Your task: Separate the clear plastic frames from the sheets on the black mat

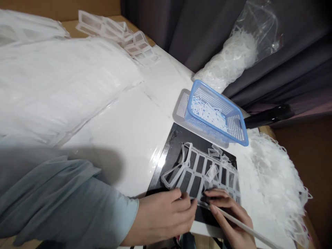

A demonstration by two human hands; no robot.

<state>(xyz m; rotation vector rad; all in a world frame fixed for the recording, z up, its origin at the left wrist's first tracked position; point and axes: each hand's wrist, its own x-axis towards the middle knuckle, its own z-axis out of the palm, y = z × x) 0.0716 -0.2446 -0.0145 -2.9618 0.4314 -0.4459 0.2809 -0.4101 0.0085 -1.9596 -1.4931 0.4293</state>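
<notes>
A translucent white plastic grid of small frames [199, 169] lies on a black mat [171, 155] near the table's front edge. My left hand [163, 216] rests on the grid's near edge, fingers pressed together and pinching it. My right hand [230, 214] sits just to the right, fingers curled round a thin white stick-like tool [249, 228] whose tip meets the grid. Small loose frame pieces [215, 150] lie on the mat's far side.
A blue mesh basket [233, 128] holding plastic offcuts sits behind the mat on a white basket. A heap of white plastic scrap [275, 180] lies to the right, a bag of scrap [233, 55] behind. Stacks of grids [52, 83] fill the left; dark curtain behind.
</notes>
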